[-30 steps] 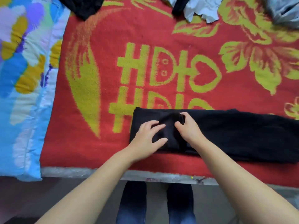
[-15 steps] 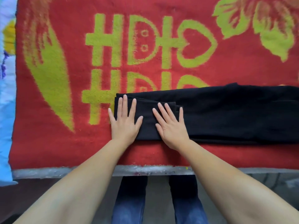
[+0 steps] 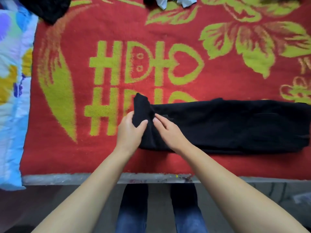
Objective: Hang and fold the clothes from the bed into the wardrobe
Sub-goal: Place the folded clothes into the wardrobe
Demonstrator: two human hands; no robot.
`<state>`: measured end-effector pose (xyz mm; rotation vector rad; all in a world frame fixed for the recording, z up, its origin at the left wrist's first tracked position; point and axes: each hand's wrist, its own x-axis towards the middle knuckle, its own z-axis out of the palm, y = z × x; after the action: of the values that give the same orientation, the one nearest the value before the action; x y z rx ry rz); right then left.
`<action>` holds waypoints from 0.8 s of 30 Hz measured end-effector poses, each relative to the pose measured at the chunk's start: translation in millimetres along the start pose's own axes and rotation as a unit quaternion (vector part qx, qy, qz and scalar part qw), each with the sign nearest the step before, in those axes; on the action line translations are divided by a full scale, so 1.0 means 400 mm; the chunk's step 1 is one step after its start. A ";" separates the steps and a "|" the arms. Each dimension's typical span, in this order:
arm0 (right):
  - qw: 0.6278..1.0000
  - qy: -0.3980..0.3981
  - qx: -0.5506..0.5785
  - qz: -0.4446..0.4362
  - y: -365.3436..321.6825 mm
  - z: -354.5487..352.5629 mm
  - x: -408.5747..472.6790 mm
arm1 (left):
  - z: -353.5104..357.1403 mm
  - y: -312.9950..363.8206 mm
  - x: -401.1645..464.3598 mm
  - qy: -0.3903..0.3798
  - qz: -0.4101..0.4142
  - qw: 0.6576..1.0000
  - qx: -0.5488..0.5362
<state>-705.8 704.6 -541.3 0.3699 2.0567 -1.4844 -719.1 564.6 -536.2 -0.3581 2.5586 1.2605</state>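
— Both of your hands were lying flat on the folded end half a second ago; now your left hand (image 3: 130, 132) has lifted that end up from the black garment (image 3: 227, 126), and your right hand (image 3: 170, 133) has turned onto its side.

— How many things do you count?

— One long black garment, lying across the red blanket (image 3: 117, 27) near the bed edge (image 3: 107, 178). Two hands. At the far edge, one dark piece of clothing (image 3: 47, 7) on the left and one pale piece (image 3: 175, 1) in the middle. One flowered quilt (image 3: 13, 81) beside the blanket on the left.

— And the hands?

— Your left hand is curled around the raised end of the garment, thumb in front and fingers behind it, so it grips the cloth. Your right hand rests on the garment just beside the left one, with the fingers fairly straight; the fingertips touch the fabric at the base of the raised part. It does not pinch anything, as far as I can see.

— What is not clear?

— The right end of the garment is cut off by the frame. The folds in the black cloth are hard to make out. Both far pieces are cut at the top, so I cannot tell what they are. Your legs in blue jeans (image 3: 133, 221) show below the bed edge.
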 end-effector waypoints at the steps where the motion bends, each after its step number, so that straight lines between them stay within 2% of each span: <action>1: 0.999 0.006 0.032 -0.014 -0.022 -0.035 -0.019 | 0.030 0.048 -0.028 -0.016 0.045 0.999 0.001; 3: 0.998 0.046 0.036 -0.016 -0.039 -0.121 -0.043 | 0.101 0.124 -0.088 -0.068 0.111 0.991 -0.013; 6: 0.989 0.144 -0.016 0.027 0.017 -0.290 -0.057 | 0.197 0.188 -0.153 -0.161 0.180 0.970 -0.035; 8: 0.978 0.193 -0.050 0.057 0.087 -0.400 -0.065 | 0.262 0.176 -0.147 -0.139 0.255 0.956 0.041; 10: 0.968 0.221 -0.076 0.095 0.164 -0.484 -0.075 | 0.329 0.147 -0.112 -0.097 0.266 0.948 0.146; 12: 0.961 0.208 -0.110 0.142 0.236 -0.525 -0.076 | 0.394 0.110 -0.074 -0.106 0.232 0.934 0.251; 14: 0.948 0.194 -0.193 0.163 0.304 -0.523 -0.067 | 0.458 0.063 -0.042 -0.141 0.201 0.913 0.325; 16: 0.906 0.208 -0.357 0.091 0.355 -0.497 -0.059 | 0.504 0.019 -0.026 -0.156 0.194 0.895 0.371; 18: 0.859 0.171 -0.483 -0.007 0.403 -0.461 -0.043 | 0.529 -0.010 -0.023 -0.133 0.209 0.889 0.386; 21: 0.856 0.101 -0.506 -0.017 0.465 -0.440 -0.011 | 0.544 -0.033 -0.027 -0.099 0.230 0.891 0.379; 24: 0.857 0.074 -0.510 -0.015 0.492 -0.456 0.015 | 0.538 -0.023 -0.018 -0.066 0.188 0.932 0.304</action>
<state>-658.5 942.1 -657.0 0.0081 2.6291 -0.2108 -682.0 732.1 -666.7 0.3476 2.8003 0.4928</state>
